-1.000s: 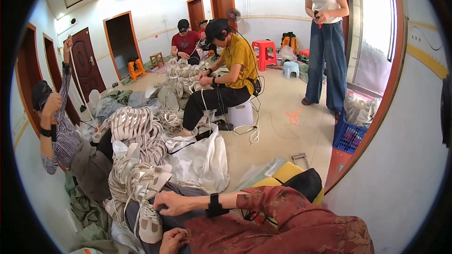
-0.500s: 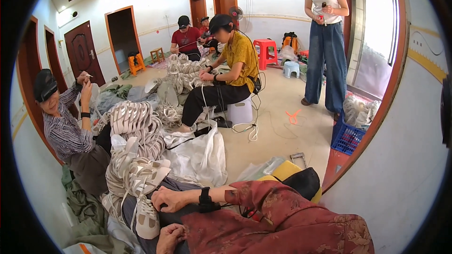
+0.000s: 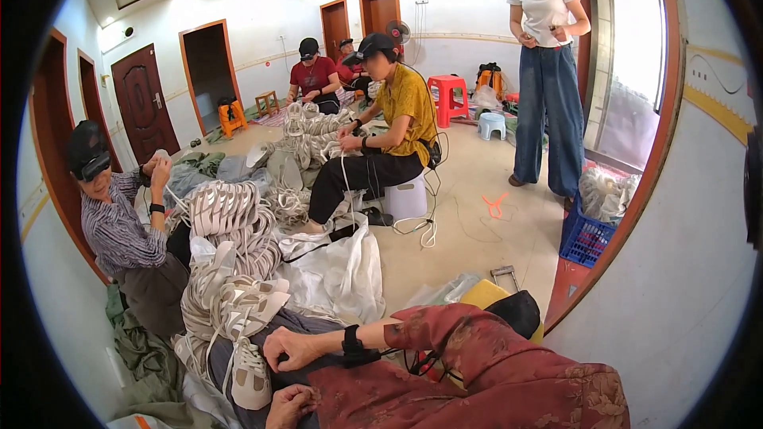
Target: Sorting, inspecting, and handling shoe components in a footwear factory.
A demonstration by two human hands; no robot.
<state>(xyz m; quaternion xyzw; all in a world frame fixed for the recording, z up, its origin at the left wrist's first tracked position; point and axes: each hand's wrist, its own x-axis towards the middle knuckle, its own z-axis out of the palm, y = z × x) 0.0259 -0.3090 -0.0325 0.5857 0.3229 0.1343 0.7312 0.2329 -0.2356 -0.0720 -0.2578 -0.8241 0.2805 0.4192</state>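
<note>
My right hand (image 3: pixel 292 349), with a black band at the wrist and a red patterned sleeve behind it, rests over dark grey cloth on my lap. Its fingers are curled; whatever they grip, if anything, is hidden. Below it, at the lower edge, my left hand (image 3: pixel 291 406) has its fingers bent together against the hem of the red garment (image 3: pixel 350 393); what lies in them does not show. Just left of both hands lies a beige and white lace-up shoe (image 3: pixel 250 376), apart from the fingers. A pile of similar shoes (image 3: pixel 238 302) leans beyond it.
Rows of strung shoes (image 3: pixel 226 206) and a white sack (image 3: pixel 338 270) lie ahead. A striped-shirt person (image 3: pixel 119 222) sits at left, a yellow-shirt person (image 3: pixel 405 103) ahead. Another person (image 3: pixel 544 71) stands near a blue crate (image 3: pixel 588 237). A red stool (image 3: pixel 449 99) stands farther back.
My right hand has shifted slightly right, away from the shoe. The striped-shirt person's raised hands have moved right and lower. The standing person's hands have come apart.
</note>
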